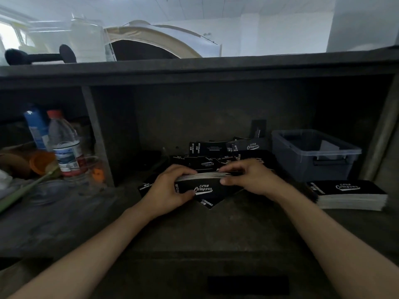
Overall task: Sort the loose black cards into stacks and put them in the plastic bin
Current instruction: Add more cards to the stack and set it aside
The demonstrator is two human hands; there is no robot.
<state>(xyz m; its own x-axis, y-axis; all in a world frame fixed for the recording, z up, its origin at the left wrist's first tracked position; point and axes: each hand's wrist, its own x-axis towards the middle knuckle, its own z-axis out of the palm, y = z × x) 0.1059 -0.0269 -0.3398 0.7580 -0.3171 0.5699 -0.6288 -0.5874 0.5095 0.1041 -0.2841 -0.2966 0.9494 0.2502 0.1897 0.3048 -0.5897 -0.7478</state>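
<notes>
A big dark desk (pixel 194 234) with a shelf on top filled most of the view. Far behind it, at 12 o'clock, stood a tan and white tent (pixel 155 37). The plastic bin (pixel 298 169) sat under the shelf at 3 o'clock from the hands. It was see-through and grey, and I could not tell if any cards were in it. A water bottle (pixel 64 145) with a red cap stood at 9 o'clock in the left cubby, with a blue bottle (pixel 36 128) just behind it and an orange cup (pixel 41 161) near its foot. The loose cards (pixel 216 149) lay in a messy pile at 12 o'clock from the hands, right behind them, black with white words. One card (pixel 258 128) stood up against the back wall. A neat stack (pixel 349 194) lay flat on the desk at 4 o'clock, in front of the bin and apart from it. The held stack (pixel 205 186) stood on its long edge in the middle of the desk, on top of a few stray cards. The left hand (pixel 170 188) held its left end, with the thumb on the front face and the fingers curled round the back. The right hand (pixel 250 175) held its right end, with the fingers bent over the top edge and the thumb on the front.
</notes>
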